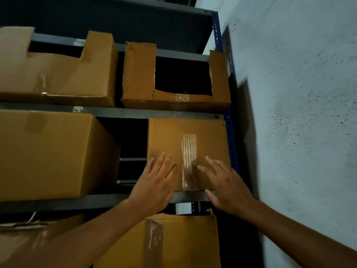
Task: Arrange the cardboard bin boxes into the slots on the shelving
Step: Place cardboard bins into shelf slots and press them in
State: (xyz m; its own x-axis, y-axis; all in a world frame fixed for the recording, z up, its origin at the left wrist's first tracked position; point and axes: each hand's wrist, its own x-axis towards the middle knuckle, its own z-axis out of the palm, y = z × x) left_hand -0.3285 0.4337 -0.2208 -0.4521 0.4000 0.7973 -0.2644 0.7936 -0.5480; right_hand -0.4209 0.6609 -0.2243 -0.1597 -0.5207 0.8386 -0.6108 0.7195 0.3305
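Note:
A taped brown cardboard box [185,130] sits in the right slot of the middle shelf, against the blue upright. My left hand [156,182] lies flat on its lower left front, fingers straight. At the lower right front, my right hand [226,186] has its fingers spread against the box. Above it, a cut-out bin box [139,78] fills the upper right slot, and another cut-out bin box [67,74] stands to its left. A large closed box [48,153] juts out of the middle shelf at left.
A dark gap [131,140] separates the two middle-shelf boxes. The grey shelf beam [96,202] runs under them. Below, another taped box [183,240] stands at centre and crumpled cardboard [29,236] at left. A white wall [299,113] closes the right side beside the blue upright [229,122].

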